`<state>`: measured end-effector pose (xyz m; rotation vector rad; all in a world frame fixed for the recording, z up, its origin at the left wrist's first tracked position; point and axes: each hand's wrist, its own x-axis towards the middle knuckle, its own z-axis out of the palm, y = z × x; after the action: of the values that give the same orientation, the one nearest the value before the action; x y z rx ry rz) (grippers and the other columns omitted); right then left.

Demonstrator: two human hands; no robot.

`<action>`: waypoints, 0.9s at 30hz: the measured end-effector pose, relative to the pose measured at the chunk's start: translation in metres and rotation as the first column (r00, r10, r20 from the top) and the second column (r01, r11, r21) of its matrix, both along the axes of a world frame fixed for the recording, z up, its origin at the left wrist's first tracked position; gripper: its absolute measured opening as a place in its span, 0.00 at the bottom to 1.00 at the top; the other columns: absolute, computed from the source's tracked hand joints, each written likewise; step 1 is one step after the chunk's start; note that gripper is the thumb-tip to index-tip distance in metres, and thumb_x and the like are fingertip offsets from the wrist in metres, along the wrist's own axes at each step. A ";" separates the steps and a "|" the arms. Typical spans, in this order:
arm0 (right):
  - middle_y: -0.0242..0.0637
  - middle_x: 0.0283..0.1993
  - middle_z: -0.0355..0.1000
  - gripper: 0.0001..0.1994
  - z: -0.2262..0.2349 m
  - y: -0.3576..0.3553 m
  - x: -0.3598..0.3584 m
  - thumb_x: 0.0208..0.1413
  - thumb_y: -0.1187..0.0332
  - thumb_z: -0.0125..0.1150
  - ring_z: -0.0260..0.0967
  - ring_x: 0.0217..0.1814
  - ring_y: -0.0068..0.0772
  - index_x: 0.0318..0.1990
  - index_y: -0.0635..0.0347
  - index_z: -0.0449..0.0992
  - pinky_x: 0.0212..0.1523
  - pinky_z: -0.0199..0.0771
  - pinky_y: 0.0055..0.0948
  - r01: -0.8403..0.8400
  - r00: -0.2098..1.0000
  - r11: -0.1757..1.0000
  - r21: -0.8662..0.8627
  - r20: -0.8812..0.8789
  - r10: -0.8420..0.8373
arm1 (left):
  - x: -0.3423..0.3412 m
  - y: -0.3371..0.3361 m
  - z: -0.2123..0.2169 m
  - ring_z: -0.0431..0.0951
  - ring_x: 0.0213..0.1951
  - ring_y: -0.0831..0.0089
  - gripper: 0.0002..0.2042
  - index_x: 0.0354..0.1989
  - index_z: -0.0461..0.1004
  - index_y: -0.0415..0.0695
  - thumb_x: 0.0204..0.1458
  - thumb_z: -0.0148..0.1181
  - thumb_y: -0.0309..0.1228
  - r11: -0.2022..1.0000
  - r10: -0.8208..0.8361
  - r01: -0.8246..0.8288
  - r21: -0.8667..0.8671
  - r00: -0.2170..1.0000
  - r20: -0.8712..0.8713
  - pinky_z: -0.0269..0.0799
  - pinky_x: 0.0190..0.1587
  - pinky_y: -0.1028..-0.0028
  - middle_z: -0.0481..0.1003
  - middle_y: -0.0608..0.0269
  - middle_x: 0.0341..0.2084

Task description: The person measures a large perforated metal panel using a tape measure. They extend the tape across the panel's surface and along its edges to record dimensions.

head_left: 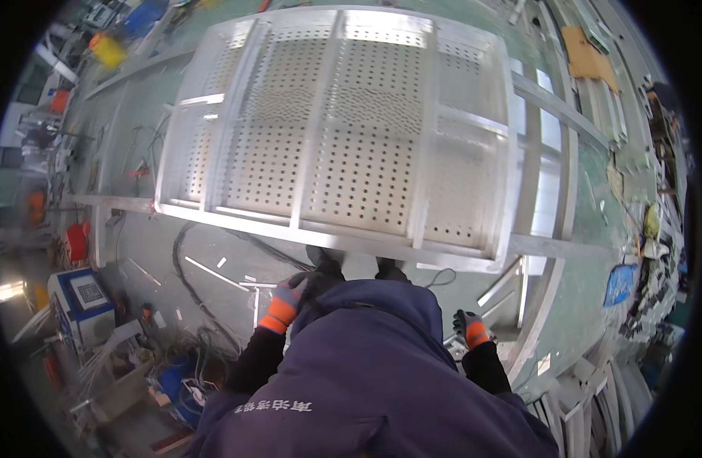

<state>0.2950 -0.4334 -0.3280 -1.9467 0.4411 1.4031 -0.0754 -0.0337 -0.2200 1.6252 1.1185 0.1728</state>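
A large silvery metal frame [320,164] with perforated panels lies raised in front of me, crossed by several bars. My left hand [288,296], in a grey glove with an orange cuff, is low beside my left thigh, short of the frame's near edge. Its fingers lie against something dark, and I cannot make out whether it grips anything. My right hand [469,327], gloved the same way, hangs at my right side. Its fingers are loosely bent and slightly apart, with nothing visible in them. Neither hand touches the frame.
Long metal support rails [561,248] run under and beside the frame. A blue and white machine [84,309] stands at the left. Dark cables [184,267] and thin offcuts [213,273] lie on the green floor. Metal profiles [588,404] are stacked at the lower right.
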 end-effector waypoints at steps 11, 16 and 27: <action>0.36 0.25 0.75 0.17 -0.009 0.096 -0.078 0.59 0.52 0.56 0.71 0.22 0.33 0.33 0.58 0.78 0.21 0.67 0.33 -0.357 0.933 0.911 -0.207 -0.120 0.339 | -0.170 0.068 -0.059 0.81 0.41 0.63 0.17 0.46 0.79 0.41 0.57 0.57 0.42 0.963 0.140 -0.223 -0.151 0.894 -0.426 0.73 0.45 0.68 0.82 0.55 0.38; 0.33 0.25 0.76 0.18 0.004 0.200 -0.091 0.58 0.52 0.58 0.71 0.21 0.29 0.34 0.59 0.80 0.21 0.68 0.29 -0.502 0.863 0.863 -0.061 0.033 0.504 | -0.287 0.055 -0.117 0.80 0.45 0.56 0.17 0.45 0.80 0.43 0.57 0.57 0.43 0.861 0.269 -0.447 -0.242 0.805 -0.529 0.72 0.46 0.65 0.80 0.49 0.40; 0.34 0.30 0.76 0.16 0.043 0.351 -0.087 0.57 0.56 0.62 0.72 0.25 0.28 0.41 0.60 0.80 0.24 0.69 0.27 -0.612 0.776 0.790 -0.037 0.162 0.609 | -0.342 0.019 -0.161 0.77 0.33 0.64 0.17 0.42 0.79 0.44 0.58 0.52 0.43 0.727 0.424 -0.616 -0.304 0.751 -0.506 0.70 0.38 0.66 0.79 0.57 0.30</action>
<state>0.2084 -0.0827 -0.2848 -2.2818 -0.3292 1.5903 -0.4177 -0.0150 -0.3815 0.8882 1.7941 -0.0653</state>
